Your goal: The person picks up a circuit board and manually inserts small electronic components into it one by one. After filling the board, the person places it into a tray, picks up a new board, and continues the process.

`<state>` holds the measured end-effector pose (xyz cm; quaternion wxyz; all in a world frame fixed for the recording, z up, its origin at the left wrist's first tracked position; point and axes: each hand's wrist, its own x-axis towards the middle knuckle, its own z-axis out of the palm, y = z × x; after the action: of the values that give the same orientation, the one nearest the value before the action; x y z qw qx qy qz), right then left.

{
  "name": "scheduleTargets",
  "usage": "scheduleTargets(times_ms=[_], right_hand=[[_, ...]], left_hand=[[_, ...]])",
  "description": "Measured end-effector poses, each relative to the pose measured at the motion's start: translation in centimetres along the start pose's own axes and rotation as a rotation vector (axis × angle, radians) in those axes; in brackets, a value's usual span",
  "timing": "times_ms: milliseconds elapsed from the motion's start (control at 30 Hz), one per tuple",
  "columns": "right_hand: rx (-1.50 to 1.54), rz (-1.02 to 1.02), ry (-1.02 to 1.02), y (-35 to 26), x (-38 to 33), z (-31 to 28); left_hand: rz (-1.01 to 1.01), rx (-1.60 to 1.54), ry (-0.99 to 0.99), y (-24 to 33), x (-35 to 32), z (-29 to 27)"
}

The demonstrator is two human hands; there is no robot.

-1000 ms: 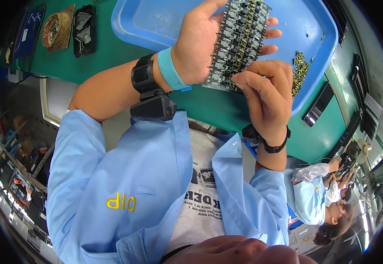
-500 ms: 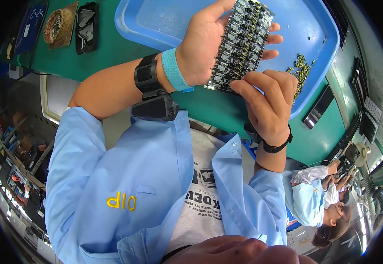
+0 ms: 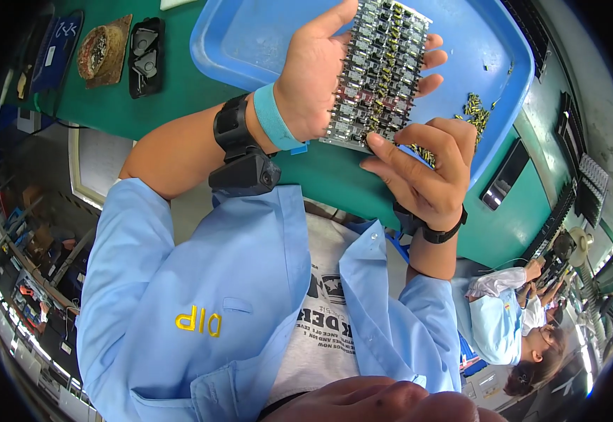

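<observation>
Holding circuit board (image 3: 380, 74) over blue tray (image 3: 250, 42)

Green-topped workbench (image 3: 180, 91), cluttered shelving (image 3: 25, 260) at left, another seated worker (image 3: 510, 330) at right.

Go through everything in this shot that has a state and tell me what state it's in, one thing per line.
Left hand: closed on the populated green circuit board panel, holding it raised and tilted over the tray.
Right hand: fingers touching the panel's lower edge.
Shallow blue plastic tray: lying flat on the green bench, holding a small heap of loose yellowish components.
Black wrist device: strapped on the left forearm.
</observation>
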<state>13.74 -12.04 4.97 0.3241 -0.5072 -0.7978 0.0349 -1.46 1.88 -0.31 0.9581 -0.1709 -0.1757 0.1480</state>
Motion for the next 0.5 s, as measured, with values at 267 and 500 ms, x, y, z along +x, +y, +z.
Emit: scheduleTargets(times_ms=[267,500], right_hand=[[0.548,0.744,0.125,-1.2,-0.2,-1.0],[0.959,0.925,0.164,-2.0,-3.0,0.8]], left_hand=[[0.106,0.404,0.233,0.5,0.5,1.6],[0.12,0.506,0.241,-0.3,0.7,1.3]])
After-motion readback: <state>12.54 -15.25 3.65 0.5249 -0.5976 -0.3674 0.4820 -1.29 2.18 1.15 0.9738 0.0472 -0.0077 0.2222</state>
